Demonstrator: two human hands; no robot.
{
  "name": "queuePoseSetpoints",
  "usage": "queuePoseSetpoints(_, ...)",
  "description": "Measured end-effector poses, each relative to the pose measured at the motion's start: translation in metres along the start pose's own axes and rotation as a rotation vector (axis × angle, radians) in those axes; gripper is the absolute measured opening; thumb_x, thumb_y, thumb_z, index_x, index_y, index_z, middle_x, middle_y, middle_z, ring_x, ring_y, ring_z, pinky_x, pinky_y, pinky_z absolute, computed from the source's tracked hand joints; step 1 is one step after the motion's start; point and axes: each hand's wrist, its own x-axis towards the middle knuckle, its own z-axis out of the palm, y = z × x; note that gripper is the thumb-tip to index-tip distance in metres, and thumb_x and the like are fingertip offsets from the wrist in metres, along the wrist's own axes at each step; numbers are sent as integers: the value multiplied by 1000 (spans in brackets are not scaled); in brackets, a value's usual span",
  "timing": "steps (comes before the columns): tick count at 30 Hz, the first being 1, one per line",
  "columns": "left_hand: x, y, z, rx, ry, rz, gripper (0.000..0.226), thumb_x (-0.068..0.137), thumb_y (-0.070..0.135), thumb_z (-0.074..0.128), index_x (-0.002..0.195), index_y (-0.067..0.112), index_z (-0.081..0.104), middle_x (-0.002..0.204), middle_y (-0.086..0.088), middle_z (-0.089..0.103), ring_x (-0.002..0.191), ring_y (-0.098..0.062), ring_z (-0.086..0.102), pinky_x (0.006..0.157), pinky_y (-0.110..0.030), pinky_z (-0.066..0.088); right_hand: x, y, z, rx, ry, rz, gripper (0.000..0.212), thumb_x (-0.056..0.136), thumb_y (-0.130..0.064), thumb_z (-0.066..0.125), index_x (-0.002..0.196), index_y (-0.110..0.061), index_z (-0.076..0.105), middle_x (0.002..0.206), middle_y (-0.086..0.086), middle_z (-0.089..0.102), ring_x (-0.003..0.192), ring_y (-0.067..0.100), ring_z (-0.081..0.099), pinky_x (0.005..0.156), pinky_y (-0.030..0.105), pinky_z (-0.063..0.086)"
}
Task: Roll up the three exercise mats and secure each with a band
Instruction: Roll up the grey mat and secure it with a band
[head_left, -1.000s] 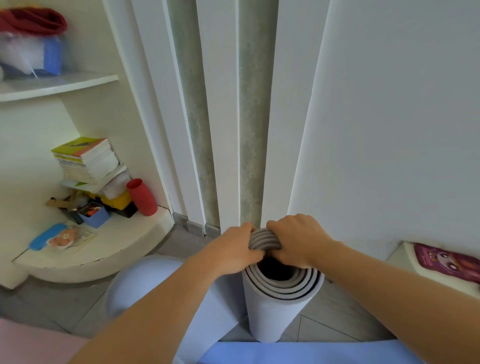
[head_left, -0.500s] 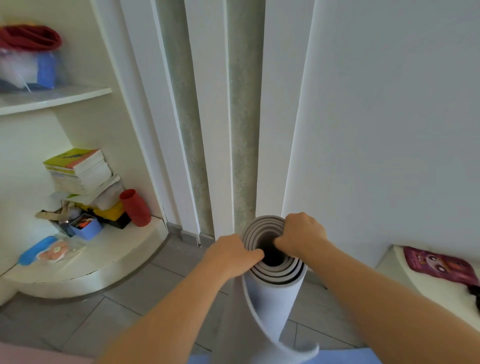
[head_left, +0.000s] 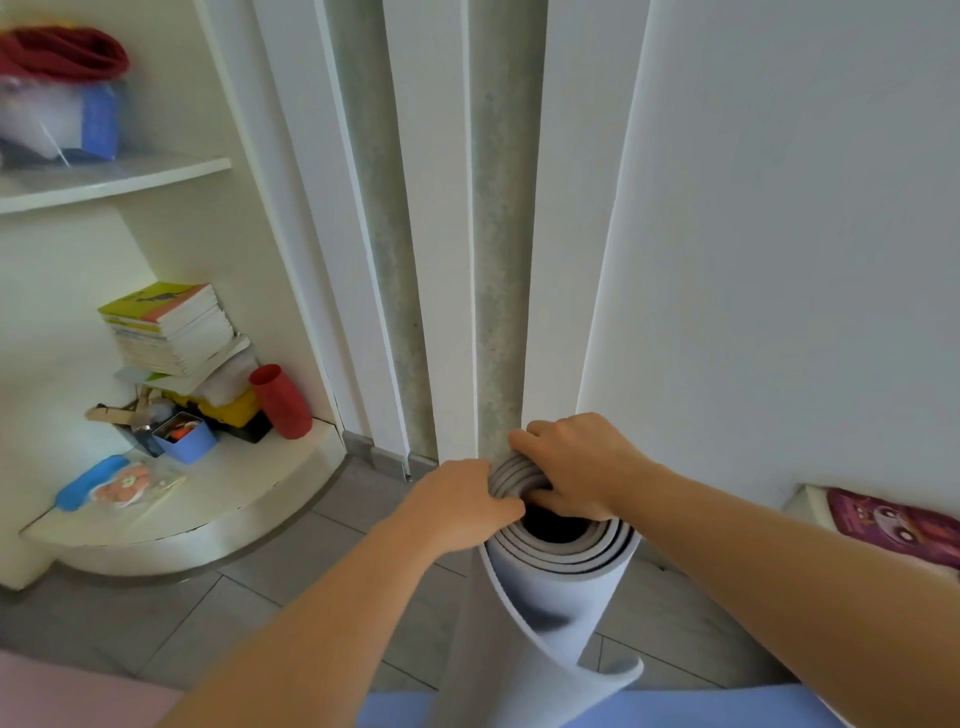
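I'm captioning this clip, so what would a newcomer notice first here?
Dead centre, the left hand and right hand grip the top rim of an upright lilac mat, its loose tail curling out below. At left, a red cup and a stack of books sit on a low curved shelf.

Left hand (head_left: 457, 506): bare; back of hand and knuckle row in view, fingertips hidden.
Right hand (head_left: 576, 462): bare; back of hand, knuckles and thumb in view.
Left forearm (head_left: 322, 623): bare from wrist to the bottom frame edge; narrow at the wrist, looks broader toward the camera.
Right forearm (head_left: 779, 561): bare from wrist to the right frame edge; same taper.
Surface, both arms: smooth, unmarked.
Sleeves: cannot tell, upper arms out of frame.
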Motion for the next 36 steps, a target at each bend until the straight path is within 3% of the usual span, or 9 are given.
queuePoseSetpoints(4, -1, 1, 1, -133, 32, -68, 28, 82, 43, 54, 72, 17, 50, 65, 4, 50, 57, -11, 47, 54, -24, 35, 2, -2, 0, 16, -13, 66, 34, 89, -46, 48, 107, -18, 45, 81, -4, 45, 67, 20, 46, 62, 30, 33)
queuePoseSetpoints(7, -6, 1, 0, -338, -71, -102, 35, 82, 53, 58, 99, 23, 64, 88, 5, 67, 78, -10, 62, 67, -24, 51, -3, 4, -5, 56, -49, 193, 33, 87, -46, 50, 105, -18, 46, 75, -5, 44, 68, 19, 46, 63, 29, 35)
queuePoseSetpoints(10, -9, 4, -8, -539, -153, -126, 45, 77, 54, 65, 117, 36, 56, 106, 6, 68, 97, -15, 65, 79, -43, 58, -7, 11, -10, 101, -69, 314, 33, 84, -47, 50, 100, -18, 48, 74, -4, 42, 71, 19, 48, 64, 29, 38)
queuePoseSetpoints(17, 6, 27, -35, -479, -47, -101, 22, 81, 26, 61, 102, 20, 58, 95, -8, 66, 86, -23, 66, 74, -40, 57, -2, 26, -26, 269, -20, 552, 27, 82, -45, 55, 87, -18, 53, 73, -2, 49, 72, 19, 53, 62, 27, 40)
queuePoseSetpoints(22, 11, 20, -14, -520, -120, -184, 25, 81, 23, 60, 103, 12, 63, 98, -15, 69, 90, -30, 68, 80, -46, 57, -11, 14, 5, 338, -80, 628, 36, 81, -47, 54, 102, -18, 54, 97, 3, 61, 86, 22, 58, 70, 29, 43)
queuePoseSetpoints(26, 22, 17, -8, -493, -36, -150, 22, 83, 26, 58, 100, 13, 63, 93, -13, 70, 83, -25, 68, 72, -40, 58, -9, 24, 20, 458, -61, 681, 40, 81, -54, 55, 100, -20, 42, 94, 1, 61, 85, 22, 59, 71, 32, 46)
queuePoseSetpoints(30, 32, 8, -15, -453, 80, -166, 18, 87, 27, 54, 99, 15, 60, 88, -8, 65, 80, -24, 64, 54, -33, 55, -17, 21, 19, 794, 176, 627, 50, 86, -53, 56, 121, -21, 41, 106, -4, 53, 89, 16, 58, 78, 31, 48)
queuePoseSetpoints(33, 38, 0, -21, -444, 100, -203, 10, 90, 26, 52, 89, 17, 58, 83, -8, 63, 78, -25, 62, 50, -31, 50, -33, 7, 20, 893, 411, 611, 15, 88, -30, 61, 85, -18, 53, 84, -4, 58, 74, 13, 57, 64, 23, 46)
queuePoseSetpoints(36, 44, 1, -20, -451, 95, -207, 13, 89, 26, 53, 90, 15, 59, 80, -8, 62, 74, -24, 61, 48, -30, 49, -48, -3, 28, 1109, 473, 738, 18, 84, -18, 65, 69, -13, 56, 71, 3, 63, 65, 17, 60, 60, 30, 50)
